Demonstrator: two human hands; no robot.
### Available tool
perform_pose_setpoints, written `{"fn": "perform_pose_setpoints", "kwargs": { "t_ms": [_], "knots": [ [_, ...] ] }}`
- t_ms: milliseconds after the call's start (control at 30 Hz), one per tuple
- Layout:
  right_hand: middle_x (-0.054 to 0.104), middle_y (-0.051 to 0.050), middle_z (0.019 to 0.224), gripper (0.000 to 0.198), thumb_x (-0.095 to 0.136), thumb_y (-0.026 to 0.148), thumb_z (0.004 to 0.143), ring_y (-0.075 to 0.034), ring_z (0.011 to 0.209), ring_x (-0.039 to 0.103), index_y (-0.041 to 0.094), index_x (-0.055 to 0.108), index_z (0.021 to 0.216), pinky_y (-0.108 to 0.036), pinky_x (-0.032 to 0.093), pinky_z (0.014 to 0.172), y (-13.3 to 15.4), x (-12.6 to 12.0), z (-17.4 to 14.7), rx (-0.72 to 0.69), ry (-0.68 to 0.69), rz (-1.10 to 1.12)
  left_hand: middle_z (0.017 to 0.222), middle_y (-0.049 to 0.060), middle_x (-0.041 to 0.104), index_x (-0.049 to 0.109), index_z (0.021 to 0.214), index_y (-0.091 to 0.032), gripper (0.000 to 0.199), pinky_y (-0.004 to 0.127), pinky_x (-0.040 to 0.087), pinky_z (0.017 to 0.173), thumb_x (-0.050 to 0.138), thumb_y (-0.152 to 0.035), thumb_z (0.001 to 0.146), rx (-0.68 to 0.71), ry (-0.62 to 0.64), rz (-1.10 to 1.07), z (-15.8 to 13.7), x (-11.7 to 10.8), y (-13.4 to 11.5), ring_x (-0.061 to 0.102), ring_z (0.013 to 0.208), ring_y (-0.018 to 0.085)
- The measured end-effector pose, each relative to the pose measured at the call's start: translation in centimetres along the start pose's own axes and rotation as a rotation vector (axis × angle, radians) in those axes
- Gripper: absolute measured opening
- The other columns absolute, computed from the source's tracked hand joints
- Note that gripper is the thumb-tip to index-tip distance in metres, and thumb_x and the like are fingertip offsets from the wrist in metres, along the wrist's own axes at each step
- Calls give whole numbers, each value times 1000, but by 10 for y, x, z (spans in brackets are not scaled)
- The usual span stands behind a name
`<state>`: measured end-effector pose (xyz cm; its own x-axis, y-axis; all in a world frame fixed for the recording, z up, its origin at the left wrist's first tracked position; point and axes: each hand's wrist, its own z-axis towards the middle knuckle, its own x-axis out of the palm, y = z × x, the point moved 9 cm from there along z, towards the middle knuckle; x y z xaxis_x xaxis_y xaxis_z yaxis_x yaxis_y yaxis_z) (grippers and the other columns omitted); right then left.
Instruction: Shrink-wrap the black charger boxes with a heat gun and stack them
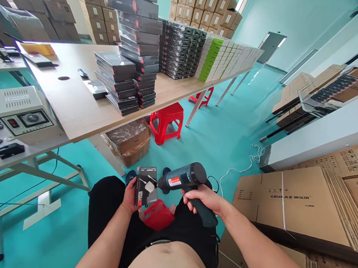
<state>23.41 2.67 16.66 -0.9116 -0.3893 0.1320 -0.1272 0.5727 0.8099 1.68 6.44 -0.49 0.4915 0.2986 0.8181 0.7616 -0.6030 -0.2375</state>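
Left hand: your left hand [130, 196] is in a narrow grip on the near-left edge of the black box, fingers partly hidden behind it.
Black box: the black box [148, 186] lies just right of your left hand, printed face up toward you, its long axis running away from your body; the left hand is the nearer one.
Right hand: your right hand [202, 198] is wrapped round the handle of the heat gun, fingers curled.
Heat gun: the heat gun [183, 177] reaches left from your right hand, barrel crosswise to the box's long axis.
Nozzle to box: the nozzle points at the box's right edge, close beside it; you cannot tell whether they touch.
Red seat: the red seat [158, 217] shows below and between your hands.
Worktop: the worktop [73, 115] stands beyond your left hand, bearing a short stack of dark boxes [115, 71] beside a tall stack [140, 33].
Cartons: flat cartons [292, 208] lie well right of your right hand.
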Motion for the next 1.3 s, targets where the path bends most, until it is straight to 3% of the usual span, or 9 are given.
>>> {"fn": "perform_pose_setpoints", "kwargs": {
  "t_ms": [133, 300, 433, 500, 633, 800, 967, 1133, 1300],
  "knots": [
    [66, -7, 76, 33, 65, 28, 74, -13, 55, 60, 9, 65, 101, -23, 49, 46, -11, 14, -9, 77, 128, -40, 96, 13, 72, 63, 114, -12, 47, 45, 54, 86, 54, -46, 84, 34, 29, -61, -3, 6, -3, 68, 95, 31],
    [65, -7, 80, 32, 62, 29, 76, -14, 59, 61, 9, 63, 101, -22, 49, 46, -11, 2, -11, 8, -67, 115, 97, 11, 72, 64, 109, -14, 41, 45, 54, 88, 60, -46, 84, 149, -8, -61, -2, 6, -11, 68, 95, 29],
    [65, -8, 80, 32, 62, 27, 75, -14, 57, 61, 9, 64, 101, -22, 48, 46, -15, 29, -14, 33, 81, 166, 104, 9, 70, 61, 112, -18, 39, 49, 52, 92, 61, -46, 85, 234, -79, -108, 6, -5, -20, 68, 95, 26],
    [65, -8, 83, 34, 63, 29, 75, -14, 60, 62, 10, 63, 103, -22, 48, 48, -10, 34, -12, -29, 70, 230, 101, 10, 70, 61, 108, -17, 40, 51, 52, 90, 58, -50, 85, 230, -84, -122, 10, -10, -20, 68, 93, 27],
    [65, -7, 82, 34, 64, 31, 76, -14, 60, 61, 11, 63, 102, -23, 49, 49, -6, 18, -4, -93, -137, 256, 106, 14, 68, 59, 105, -15, 45, 54, 52, 88, 58, -55, 84, 178, -76, -101, 15, -17, -17, 65, 101, 32],
    [66, -8, 84, 34, 65, 31, 76, -15, 62, 62, 10, 64, 104, -24, 49, 50, -9, 26, 0, -74, -27, 189, 99, 13, 69, 58, 100, -15, 38, 49, 56, 82, 59, -50, 85, 183, -89, -135, 14, -19, -18, 67, 95, 29],
    [65, -7, 81, 34, 64, 32, 77, -14, 60, 61, 10, 64, 103, -24, 49, 50, -11, 17, -3, -71, -147, 144, 114, 21, 63, 56, 108, -11, 43, 53, 53, 89, 61, -47, 84, 167, -67, -191, 12, -13, -17, 60, 111, 37],
    [66, -8, 83, 36, 67, 31, 75, -14, 61, 62, 10, 66, 104, -23, 49, 51, -11, 42, 0, -56, -16, 155, 98, 12, 68, 59, 99, -14, 25, 45, 58, 81, 61, -36, 86, 214, -104, -199, 14, -18, -21, 68, 93, 27],
    [66, -7, 81, 36, 65, 33, 77, -14, 60, 61, 11, 65, 105, -24, 50, 51, -6, 35, 4, -92, -131, 197, 105, 16, 66, 57, 102, -13, 32, 51, 56, 85, 61, -40, 85, 199, -110, -206, 14, -19, -20, 65, 102, 33]
  ]
}}
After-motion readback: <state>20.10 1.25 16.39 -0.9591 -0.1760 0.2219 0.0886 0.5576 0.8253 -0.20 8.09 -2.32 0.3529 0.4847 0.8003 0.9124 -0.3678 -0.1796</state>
